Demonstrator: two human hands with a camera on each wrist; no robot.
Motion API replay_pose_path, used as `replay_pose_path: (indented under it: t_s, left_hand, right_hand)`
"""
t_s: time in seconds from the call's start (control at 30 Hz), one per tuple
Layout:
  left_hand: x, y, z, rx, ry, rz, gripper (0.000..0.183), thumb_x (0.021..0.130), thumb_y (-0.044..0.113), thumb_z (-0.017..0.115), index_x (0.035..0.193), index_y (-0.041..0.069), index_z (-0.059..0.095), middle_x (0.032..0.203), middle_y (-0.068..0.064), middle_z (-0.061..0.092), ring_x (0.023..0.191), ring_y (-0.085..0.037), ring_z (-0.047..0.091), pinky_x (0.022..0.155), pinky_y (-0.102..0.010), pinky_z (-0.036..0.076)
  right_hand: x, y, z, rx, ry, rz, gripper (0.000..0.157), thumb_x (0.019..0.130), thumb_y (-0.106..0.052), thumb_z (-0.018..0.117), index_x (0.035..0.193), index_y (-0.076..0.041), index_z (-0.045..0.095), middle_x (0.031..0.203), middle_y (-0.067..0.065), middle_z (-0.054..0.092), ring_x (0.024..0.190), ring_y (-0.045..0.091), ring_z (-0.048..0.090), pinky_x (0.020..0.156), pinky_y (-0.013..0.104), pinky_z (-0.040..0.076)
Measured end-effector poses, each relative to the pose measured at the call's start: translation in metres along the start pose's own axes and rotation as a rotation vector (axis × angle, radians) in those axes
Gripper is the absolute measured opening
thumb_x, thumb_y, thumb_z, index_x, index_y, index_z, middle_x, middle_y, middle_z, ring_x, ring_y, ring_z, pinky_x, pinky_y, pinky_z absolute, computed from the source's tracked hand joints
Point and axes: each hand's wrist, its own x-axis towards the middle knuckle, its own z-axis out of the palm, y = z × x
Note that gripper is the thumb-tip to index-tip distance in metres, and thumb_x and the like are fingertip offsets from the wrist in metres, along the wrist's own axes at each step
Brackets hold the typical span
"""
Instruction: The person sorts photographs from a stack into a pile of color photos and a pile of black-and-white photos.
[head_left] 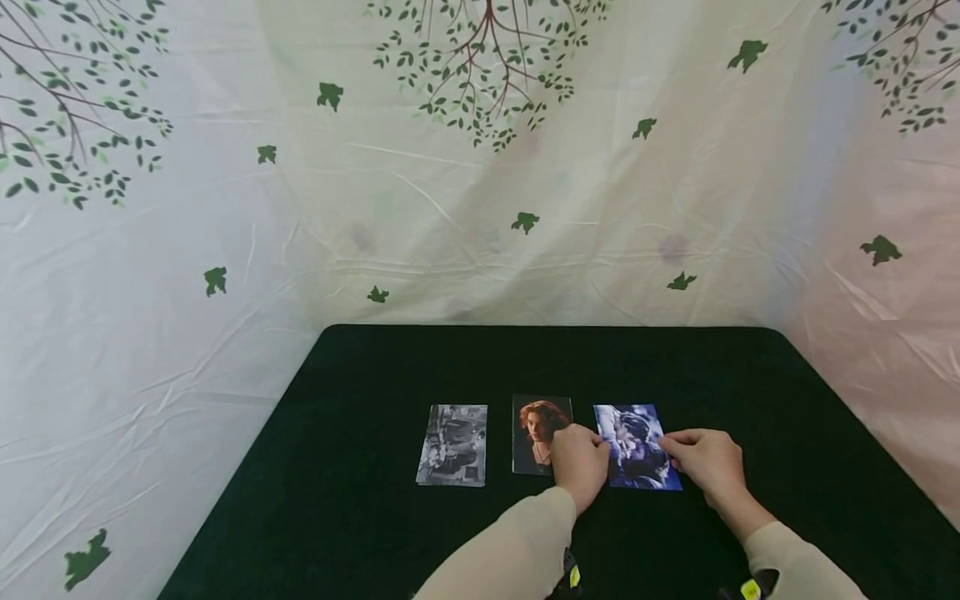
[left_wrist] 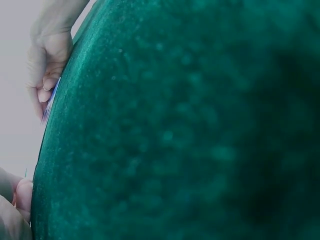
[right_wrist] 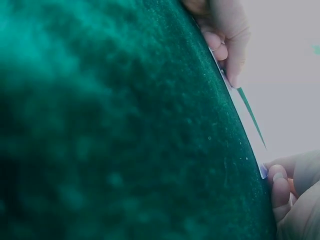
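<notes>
A blue-toned photo print [head_left: 633, 450] lies on the dark green tabletop, held at both side edges. My left hand [head_left: 581, 462] pinches its left edge, and my right hand [head_left: 708, 467] pinches the right edge between thumb and fingers. The right wrist view shows the print edge-on as a thin pale strip [right_wrist: 245, 117] between the left hand [right_wrist: 227, 35] and the right hand [right_wrist: 295, 195]. Left of it lies a photo of a red-haired person [head_left: 536, 425], its lower right corner hidden behind my left hand. Farther left is a black-and-white photo [head_left: 453, 446].
The three photos form a row, with gaps between them, on the dark green cloth-covered table [head_left: 337, 400]. Beyond its far edge hangs a pale curtain [head_left: 450, 192] printed with branches and green birds. Light sleeves [head_left: 510, 542] cover both forearms.
</notes>
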Motion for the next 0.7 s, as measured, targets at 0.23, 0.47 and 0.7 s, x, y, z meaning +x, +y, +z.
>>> replay_pose_path:
  t_s: [0.23,0.47,0.7]
  left_hand:
    - [-0.0006,-0.0008,0.0005,-0.006,0.026,0.023,0.009,0.083,0.016,0.073,0.079,0.012,0.079,0.073,0.006,0.07,0.069,-0.003,0.059,0.065,-0.025,0.049]
    - [-0.0001,-0.0004,0.0014,-0.031,0.014,-0.001,0.007,0.083,0.015,0.074,0.082,0.011,0.079,0.076,0.005,0.071,0.072,-0.004,0.061,0.067,-0.027,0.052]
    - [0.0023,0.0011,-0.008,-0.085,-0.087,-0.037,0.007,0.083,0.013,0.073,0.083,0.008,0.078,0.073,0.004,0.069,0.064,-0.003,0.057,0.058,-0.024,0.048]
  right_hand:
    - [0.0003,-0.0003,0.0012,-0.007,0.008,-0.01,0.043,0.09,-0.039,0.066,0.111,-0.002,0.069,0.104,0.015,0.065,0.076,0.018,0.061,0.059,0.03,0.049]
    - [0.0012,-0.0021,0.0025,-0.006,0.017,-0.012,0.037,0.091,-0.034,0.066,0.11,-0.003,0.069,0.103,0.015,0.065,0.075,0.019,0.061,0.059,0.03,0.05]
    - [0.0002,-0.0017,0.0033,-0.012,0.015,-0.05,0.035,0.092,-0.031,0.065,0.112,-0.003,0.069,0.102,0.013,0.065,0.073,0.018,0.061,0.058,0.029,0.05]
